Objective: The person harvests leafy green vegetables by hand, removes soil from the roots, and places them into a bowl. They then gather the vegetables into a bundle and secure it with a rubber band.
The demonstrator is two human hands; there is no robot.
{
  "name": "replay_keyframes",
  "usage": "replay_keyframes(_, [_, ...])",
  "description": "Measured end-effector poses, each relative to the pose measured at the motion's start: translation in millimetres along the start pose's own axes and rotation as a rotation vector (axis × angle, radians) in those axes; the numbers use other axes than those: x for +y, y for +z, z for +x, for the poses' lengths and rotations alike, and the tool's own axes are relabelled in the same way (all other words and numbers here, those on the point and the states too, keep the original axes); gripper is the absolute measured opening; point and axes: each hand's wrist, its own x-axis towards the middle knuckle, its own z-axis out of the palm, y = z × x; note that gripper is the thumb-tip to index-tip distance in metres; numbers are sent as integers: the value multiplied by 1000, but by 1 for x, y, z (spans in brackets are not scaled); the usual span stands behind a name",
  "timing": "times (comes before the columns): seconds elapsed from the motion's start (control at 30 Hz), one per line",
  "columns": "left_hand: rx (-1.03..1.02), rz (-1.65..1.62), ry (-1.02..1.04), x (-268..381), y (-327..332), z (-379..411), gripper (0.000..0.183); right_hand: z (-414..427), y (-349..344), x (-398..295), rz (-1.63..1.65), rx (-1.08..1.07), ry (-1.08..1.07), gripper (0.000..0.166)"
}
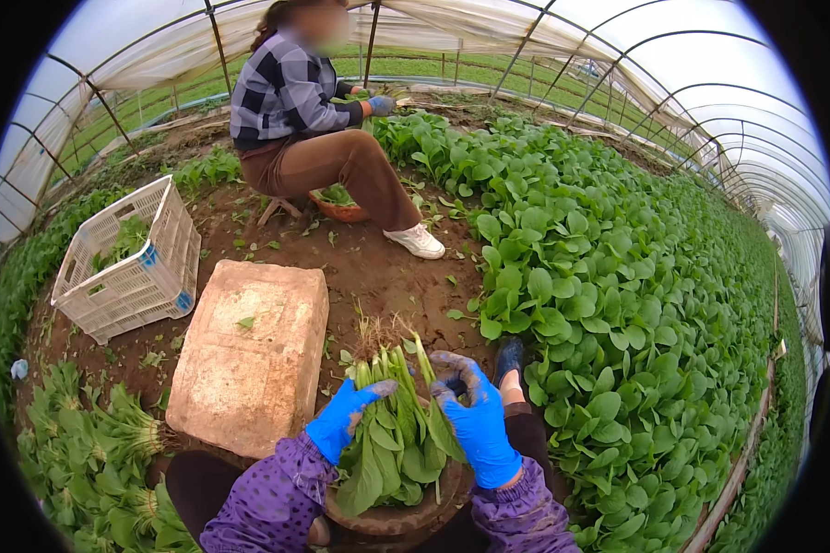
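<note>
My left hand (352, 416), in a soiled blue glove, is closed around a bunch of leafy greens (391, 442) whose roots point away from me. Beside it, my right hand (472, 418), also gloved in blue and soiled, has its thumb and fingers bent at a single leafy stem (425, 366) along the bunch's right side; whether it grips that stem I cannot tell. The leaves hang over a round brown container (449, 498) between my legs. To the lower left lie several tied bundles of greens (128, 428) with their roots on.
A worn, block-shaped box (249, 352) stands at my left, a white plastic crate (124, 290) holding greens beyond it. Ahead, a seated co-worker (304, 104) handles greens beside an orange basin (342, 211). Dense growing greens (615, 297) fill the right side, under a hoop greenhouse.
</note>
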Motion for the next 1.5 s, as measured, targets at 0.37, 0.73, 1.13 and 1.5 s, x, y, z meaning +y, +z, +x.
replay_keyframes(0.37, [-56,-163,50,-16,25,-11,41,-19,35,27,-554,148,-390,28])
replay_keyframes(0.73, [-146,-173,-59,-20,34,-39,44,-55,17,18,-316,149,-278,29])
replay_keyframes(1.13, [-70,-227,66,-7,41,-53,47,-81,-58,1,-267,240,-228,26])
replay_keyframes(1.5, [99,-78,189,-27,-31,-21,54,-279,-171,361,-1074,356,684,30])
